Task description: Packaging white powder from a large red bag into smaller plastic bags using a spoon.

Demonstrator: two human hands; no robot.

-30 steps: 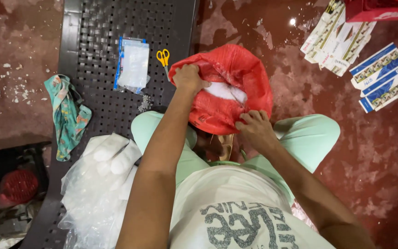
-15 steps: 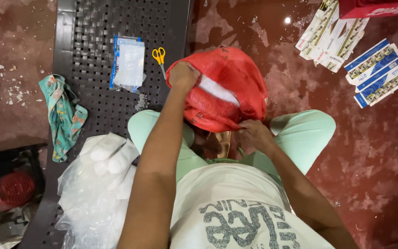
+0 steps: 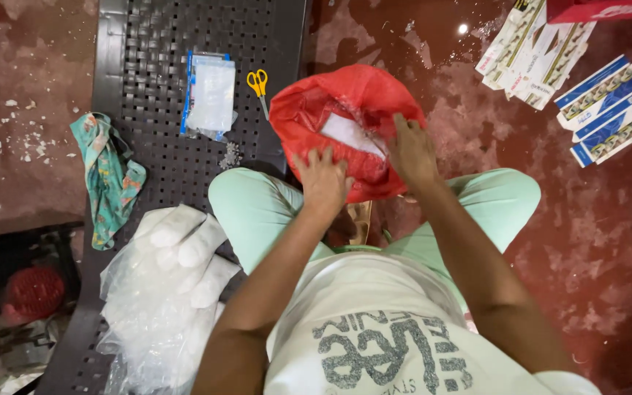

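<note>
- Your left hand [image 3: 323, 179] lies spread on the near side of the red bag [image 3: 345, 124], fingers flat on the plastic; it presses rather than pinches, so call it an open hand resting on the bag.
- Your right hand [image 3: 412, 150] sits on the bag's right edge, fingers curled over the rim beside the white pack [image 3: 352, 135] that shows inside; whether it truly grips the rim I cannot tell.
- The bag rests between your knees, just past your lap, over the dark red floor [image 3: 608, 241] and beside the bench [image 3: 155, 73].
- Judged from this, the work is at the bag: its mouth is open, a white pack is already in it, and the bag is neither closed nor set aside.
- A heap of clear plastic [image 3: 155, 307] holding white rolls lies on the bench at your left, untouched by either hand, so that stock looks still to be dealt with.
- Further up the bench lie clear pouches [image 3: 212, 91] and yellow scissors [image 3: 259, 84], both well apart from your hands and idle.
- A patterned cloth [image 3: 107, 175] hangs off the bench's left edge.
- Blue and white cartons [image 3: 608, 102] lie on the floor at the far right, out of play for now.
</note>
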